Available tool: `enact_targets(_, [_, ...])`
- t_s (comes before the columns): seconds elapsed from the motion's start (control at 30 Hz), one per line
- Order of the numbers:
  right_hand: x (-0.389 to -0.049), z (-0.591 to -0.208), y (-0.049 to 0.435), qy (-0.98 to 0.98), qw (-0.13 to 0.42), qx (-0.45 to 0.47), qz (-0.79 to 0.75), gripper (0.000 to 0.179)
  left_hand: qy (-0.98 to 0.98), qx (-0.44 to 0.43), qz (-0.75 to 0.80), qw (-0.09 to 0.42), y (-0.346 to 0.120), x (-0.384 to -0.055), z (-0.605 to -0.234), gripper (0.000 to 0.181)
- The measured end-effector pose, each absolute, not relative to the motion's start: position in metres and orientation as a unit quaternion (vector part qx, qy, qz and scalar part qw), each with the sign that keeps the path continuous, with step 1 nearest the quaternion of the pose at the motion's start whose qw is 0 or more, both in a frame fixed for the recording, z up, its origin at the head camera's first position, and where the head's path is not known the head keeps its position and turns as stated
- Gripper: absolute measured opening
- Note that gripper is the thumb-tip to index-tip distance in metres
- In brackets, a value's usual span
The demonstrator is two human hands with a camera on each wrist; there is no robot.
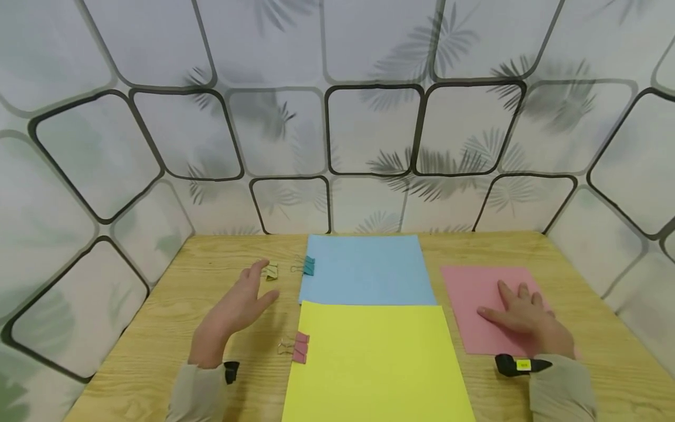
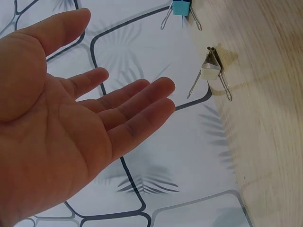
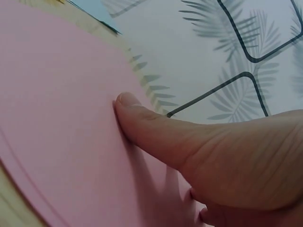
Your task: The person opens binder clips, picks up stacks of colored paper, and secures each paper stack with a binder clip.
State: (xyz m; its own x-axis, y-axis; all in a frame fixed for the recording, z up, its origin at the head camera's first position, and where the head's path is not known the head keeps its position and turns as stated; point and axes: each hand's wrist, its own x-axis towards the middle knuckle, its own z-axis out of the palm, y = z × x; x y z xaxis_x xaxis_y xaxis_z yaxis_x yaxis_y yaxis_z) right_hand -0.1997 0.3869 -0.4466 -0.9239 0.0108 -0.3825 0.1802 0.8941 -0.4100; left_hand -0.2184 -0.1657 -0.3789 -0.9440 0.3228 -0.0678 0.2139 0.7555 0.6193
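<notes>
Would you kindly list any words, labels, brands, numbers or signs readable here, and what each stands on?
No text is readable.
Yellow label on the black right-wrist device: any mark too small and blurred to read.
Pink sheet, blue sheet, yellow sheet: no text visible.

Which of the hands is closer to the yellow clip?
Left. The left hand is close to the yellow clip, not holding it. The right hand is much farther away, resting on the pink paper.
</notes>
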Motion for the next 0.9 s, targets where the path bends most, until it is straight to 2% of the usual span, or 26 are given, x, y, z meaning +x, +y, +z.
enact_targets(0.47, [-0.2038, -0.4459, 0.3858, 0.968, 0.168, 0.030, -0.186, 0.107, 0.936, 0.129, 0.313, 0.098, -0.1677, -0.2167, -0.3776, 0.070])
enact_targets(0.9, [-0.2042, -0.4496, 0.3875, 0.965, 0.178, 0.019, -0.190, 0.106, 0.936, 0.118, 0.317, 0.100, -0.1741, -0.2135, -0.3728, 0.070])
